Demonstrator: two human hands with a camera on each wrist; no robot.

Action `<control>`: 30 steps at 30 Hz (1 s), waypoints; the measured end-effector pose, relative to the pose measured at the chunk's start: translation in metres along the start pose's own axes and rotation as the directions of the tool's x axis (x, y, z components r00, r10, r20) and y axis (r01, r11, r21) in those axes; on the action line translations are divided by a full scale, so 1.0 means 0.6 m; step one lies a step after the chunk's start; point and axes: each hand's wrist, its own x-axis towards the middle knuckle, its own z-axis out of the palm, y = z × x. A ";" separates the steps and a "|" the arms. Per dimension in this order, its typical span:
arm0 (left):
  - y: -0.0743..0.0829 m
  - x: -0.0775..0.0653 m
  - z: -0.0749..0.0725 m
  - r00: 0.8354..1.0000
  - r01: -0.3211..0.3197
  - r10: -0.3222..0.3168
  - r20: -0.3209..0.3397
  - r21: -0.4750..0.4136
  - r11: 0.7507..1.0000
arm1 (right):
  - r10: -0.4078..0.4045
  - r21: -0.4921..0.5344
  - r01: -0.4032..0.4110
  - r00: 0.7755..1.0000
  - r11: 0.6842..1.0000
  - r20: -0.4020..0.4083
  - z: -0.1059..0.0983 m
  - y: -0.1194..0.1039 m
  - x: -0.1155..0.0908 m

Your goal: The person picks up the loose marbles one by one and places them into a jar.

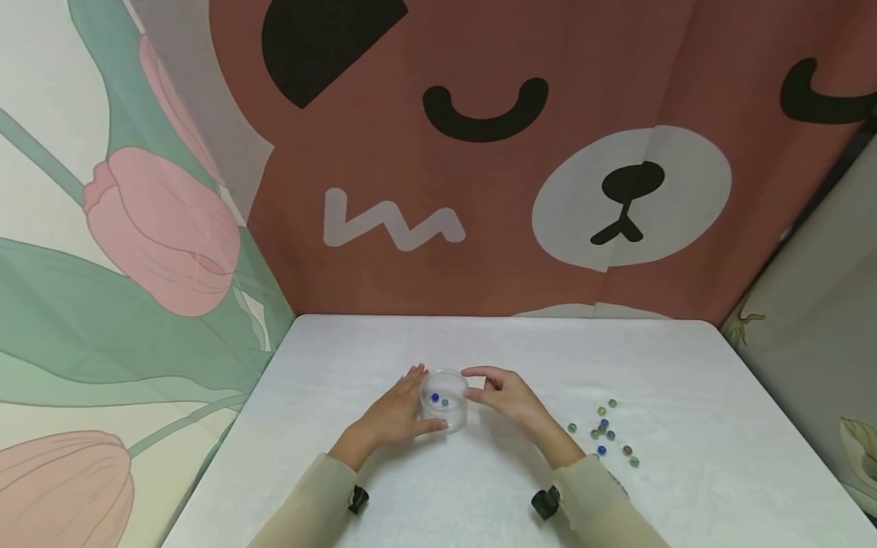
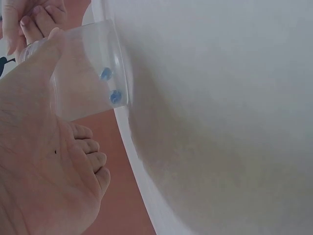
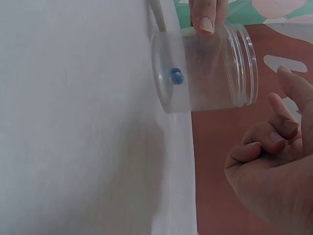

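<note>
A clear plastic jar (image 1: 445,422) with a threaded rim stands upright on the white table. Two blue marbles (image 2: 110,85) lie on its bottom, and they overlap in the right wrist view. My left hand (image 1: 396,411) holds the jar from the left, its thumb across the near side and its fingers along the far left side. At the right of the rim is my right hand (image 1: 510,396), thumb and index finger spread apart with nothing between them. Its other fingers (image 3: 264,137) are loosely curled. Whether its thumb touches the rim, I cannot tell.
Several loose marbles (image 1: 603,424), green, blue and brownish, lie scattered on the table (image 1: 507,479) to the right of the right forearm. A curtain with a bear print (image 1: 479,167) hangs behind the table's far edge, and a floral curtain (image 1: 157,228) hangs at the left.
</note>
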 end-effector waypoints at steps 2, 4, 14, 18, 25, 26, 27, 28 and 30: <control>-0.001 0.000 0.000 1.000 0.000 0.000 -0.003 0.001 1.000 | -0.003 -0.004 0.003 1.000 1.000 0.008 -0.006 0.001 -0.002; -0.002 0.000 0.000 1.000 0.003 -0.003 -0.005 0.003 1.000 | -0.006 -0.008 0.006 1.000 1.000 0.019 -0.013 0.001 -0.004; -0.001 0.001 0.001 1.000 -0.003 0.003 -0.002 0.004 1.000 | 0.026 -0.043 -0.025 1.000 0.999 0.005 -0.060 0.007 -0.017; -0.001 0.001 0.002 1.000 -0.020 0.020 -0.005 0.014 1.000 | 0.043 -0.045 -0.044 0.999 0.998 -0.015 -0.082 0.013 -0.023; 0.001 -0.001 -0.001 0.999 -0.029 0.029 -0.014 0.013 0.999 | 0.055 -0.084 -0.057 0.998 0.995 -0.029 -0.113 0.021 -0.037; 0.001 0.000 -0.001 0.999 -0.029 0.030 -0.015 0.013 0.999 | 0.060 -0.093 -0.062 0.998 0.994 -0.030 -0.116 0.022 -0.039; 0.001 -0.001 -0.001 0.999 -0.029 0.029 -0.013 0.015 0.999 | 0.066 -0.102 -0.069 0.997 0.992 -0.031 -0.120 0.022 -0.041; 0.000 0.000 -0.001 1.000 -0.028 0.029 -0.013 0.015 0.999 | 0.074 -0.105 -0.077 0.997 0.991 -0.032 -0.124 0.023 -0.043; 0.000 0.000 -0.001 1.000 -0.026 0.026 -0.011 0.016 1.000 | 0.088 -0.111 -0.091 0.995 0.990 -0.037 -0.132 0.024 -0.047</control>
